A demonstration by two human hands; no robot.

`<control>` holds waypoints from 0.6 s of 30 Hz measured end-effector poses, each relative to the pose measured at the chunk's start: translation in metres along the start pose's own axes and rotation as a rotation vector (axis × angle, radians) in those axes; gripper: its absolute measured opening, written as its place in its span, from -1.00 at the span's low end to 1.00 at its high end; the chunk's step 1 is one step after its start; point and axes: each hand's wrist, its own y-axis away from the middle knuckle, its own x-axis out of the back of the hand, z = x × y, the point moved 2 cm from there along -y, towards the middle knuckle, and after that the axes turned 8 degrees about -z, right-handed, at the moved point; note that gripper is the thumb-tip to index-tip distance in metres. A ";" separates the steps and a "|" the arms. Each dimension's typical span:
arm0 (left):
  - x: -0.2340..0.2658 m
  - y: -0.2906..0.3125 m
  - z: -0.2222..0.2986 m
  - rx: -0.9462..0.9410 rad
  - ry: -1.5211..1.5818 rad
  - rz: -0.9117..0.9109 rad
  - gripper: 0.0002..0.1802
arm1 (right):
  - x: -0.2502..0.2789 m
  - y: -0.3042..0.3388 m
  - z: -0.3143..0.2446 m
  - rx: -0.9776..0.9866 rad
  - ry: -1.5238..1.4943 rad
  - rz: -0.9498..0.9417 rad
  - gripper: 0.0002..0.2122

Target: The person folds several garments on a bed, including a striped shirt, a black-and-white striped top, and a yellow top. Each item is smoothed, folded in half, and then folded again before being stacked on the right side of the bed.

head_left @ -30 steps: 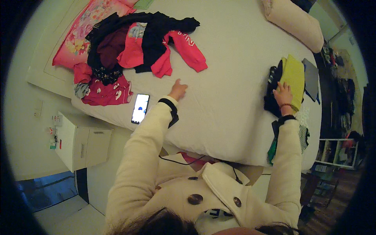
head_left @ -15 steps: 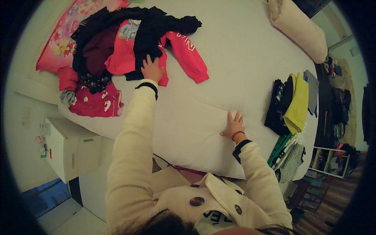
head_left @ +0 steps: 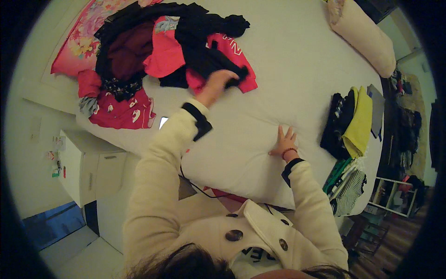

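Observation:
My left hand [head_left: 219, 84], smeared by motion, is closed on a black garment [head_left: 202, 53]. That garment stretches from the clothes heap across a pinkish-red sweatshirt [head_left: 234, 49] with white lettering on its sleeve. My right hand [head_left: 284, 143] is spread flat on the pale bed sheet [head_left: 251, 172], fingers apart and holding nothing. Left of the black garment lie a dark maroon garment [head_left: 130, 51], a black floral-print piece [head_left: 121, 88] and a red patterned garment [head_left: 121, 111].
Folded clothes, with a yellow garment [head_left: 357, 123] and a striped one [head_left: 348, 197], are stacked at the bed's right edge. A rolled pale quilt [head_left: 362, 37] lies at far right, a floral pillow [head_left: 76, 49] at far left. Beside the bed stands a white cabinet [head_left: 88, 172].
My left hand has moved right from the heap, drawing part of the black garment over the red sweatshirt. A small bright white object now shows beside my left sleeve. My right hand stays on the sheet.

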 end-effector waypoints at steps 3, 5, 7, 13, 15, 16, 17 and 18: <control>-0.062 0.004 0.056 -0.076 0.231 -0.114 -0.79 | -0.005 -0.003 0.002 0.017 0.015 0.035 0.13; -0.113 0.012 0.089 0.300 0.898 -0.308 -0.80 | -0.007 -0.004 0.004 0.074 0.024 0.066 0.10; -0.150 0.024 0.125 0.371 1.202 -0.344 -0.78 | -0.007 -0.002 0.009 0.121 0.044 0.066 0.08; -0.176 0.078 0.186 0.650 1.410 -0.479 -0.78 | 0.011 0.042 0.034 0.373 0.054 0.182 -0.27; -0.175 0.091 0.206 0.637 1.412 -0.492 -0.78 | 0.011 0.068 0.048 0.460 -0.082 0.242 -0.32; -0.176 0.098 0.216 0.645 1.401 -0.528 -0.78 | 0.006 0.083 0.056 0.511 -0.152 0.270 -0.35; -0.179 0.105 0.227 0.657 1.384 -0.565 -0.78 | 0.000 0.100 0.061 0.571 -0.225 0.297 -0.38; -0.183 0.111 0.239 0.626 1.401 -0.599 -0.77 | -0.006 0.117 0.068 0.635 -0.298 0.325 -0.41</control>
